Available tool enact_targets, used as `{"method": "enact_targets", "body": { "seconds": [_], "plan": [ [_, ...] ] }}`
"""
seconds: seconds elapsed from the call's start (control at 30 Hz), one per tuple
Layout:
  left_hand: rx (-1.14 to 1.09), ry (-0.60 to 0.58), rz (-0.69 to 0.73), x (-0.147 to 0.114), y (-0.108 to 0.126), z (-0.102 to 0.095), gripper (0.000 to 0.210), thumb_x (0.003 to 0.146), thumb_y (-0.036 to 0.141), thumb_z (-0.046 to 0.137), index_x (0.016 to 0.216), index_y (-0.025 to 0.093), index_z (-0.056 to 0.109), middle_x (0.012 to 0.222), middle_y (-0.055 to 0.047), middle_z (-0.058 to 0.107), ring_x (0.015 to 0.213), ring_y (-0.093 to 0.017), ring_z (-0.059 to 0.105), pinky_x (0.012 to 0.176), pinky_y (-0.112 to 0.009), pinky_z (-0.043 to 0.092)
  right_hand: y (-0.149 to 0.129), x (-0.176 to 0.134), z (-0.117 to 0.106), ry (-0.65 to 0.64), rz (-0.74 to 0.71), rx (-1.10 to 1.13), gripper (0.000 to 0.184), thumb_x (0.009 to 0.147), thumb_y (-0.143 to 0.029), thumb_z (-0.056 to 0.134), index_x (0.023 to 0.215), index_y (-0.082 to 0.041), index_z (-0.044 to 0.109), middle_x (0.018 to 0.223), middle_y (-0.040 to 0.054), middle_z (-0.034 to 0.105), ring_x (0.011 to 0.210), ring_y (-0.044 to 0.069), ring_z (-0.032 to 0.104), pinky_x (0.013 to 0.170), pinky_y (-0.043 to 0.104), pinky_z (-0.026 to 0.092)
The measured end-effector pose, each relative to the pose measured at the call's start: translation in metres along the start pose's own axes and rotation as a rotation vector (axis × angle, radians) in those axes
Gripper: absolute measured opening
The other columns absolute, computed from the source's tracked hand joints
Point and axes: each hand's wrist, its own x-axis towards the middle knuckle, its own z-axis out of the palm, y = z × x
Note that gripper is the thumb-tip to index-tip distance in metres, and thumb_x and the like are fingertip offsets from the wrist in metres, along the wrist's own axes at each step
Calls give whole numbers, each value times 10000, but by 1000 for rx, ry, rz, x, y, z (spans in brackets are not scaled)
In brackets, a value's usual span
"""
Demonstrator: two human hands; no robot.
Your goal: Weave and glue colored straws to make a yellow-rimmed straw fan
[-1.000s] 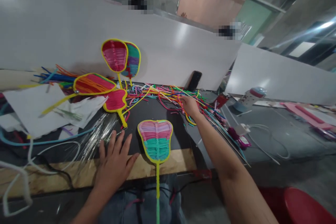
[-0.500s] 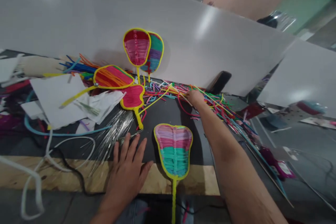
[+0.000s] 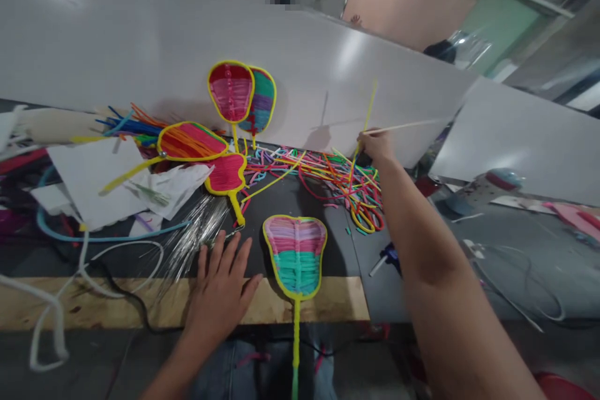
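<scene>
My left hand [image 3: 224, 284] rests flat at the table's near edge with its fingers spread, holding nothing. Its fingertips reach toward a bundle of thin silvery wires [image 3: 199, 231]. To the right of it, a hand fan made of pipe cleaners [image 3: 300, 262], pink and lilac above teal with a yellow rim, lies with its handle pointing toward me. My right hand [image 3: 376, 145] is closed on pipe cleaners near the white panel; a long cream pipe cleaner [image 3: 412, 126] and a yellow one [image 3: 370, 103] stick out of it. Below that hand spreads a tangled pile of coloured pipe cleaners [image 3: 323, 169].
Two more fans [image 3: 229, 92] lean against the white panel [image 3: 154, 31]. A red fan [image 3: 225, 174] and another holding orange pipe cleaners [image 3: 192, 140] lie left of the pile. White papers [image 3: 96, 175], a white cord [image 3: 56, 319] and a clear cup [image 3: 492, 190] are around.
My right hand has risen from the pile toward the right, drawing pipe cleaners up with it. The pile's right end now bends into loops. My left hand stays flat.
</scene>
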Motion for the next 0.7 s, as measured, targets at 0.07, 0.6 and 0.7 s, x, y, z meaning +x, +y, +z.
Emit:
{"method": "enact_targets", "body": {
  "seconds": [0.07, 0.6, 0.7],
  "plan": [
    [18, 5, 8, 0, 0, 0, 557, 883, 396, 489, 1352, 96, 497, 1445, -168, 451, 1421, -374, 217, 1113, -563, 229, -6, 1, -14, 79, 19, 103, 222, 917, -251, 479, 924, -88, 629, 828, 64, 679, 663, 119, 614, 569, 229, 475],
    [7, 48, 26, -1, -2, 4, 556, 896, 397, 483, 1350, 76, 482, 1425, -177, 469, 1412, -382, 228, 1077, -547, 304, -6, 6, -31, 157, -106, 49, 151, 835, -279, 483, 758, -179, 565, 619, -4, 569, 592, 138, 549, 558, 243, 425],
    [-9, 45, 19, -2, -1, 3, 559, 897, 392, 489, 1363, 84, 463, 1432, -176, 461, 1418, -376, 219, 1082, -545, 305, 6, -7, -31, 107, -72, -61, 142, 824, -275, 477, 769, -185, 571, 638, 17, 595, 635, 169, 560, 601, 272, 435]
  ]
}}
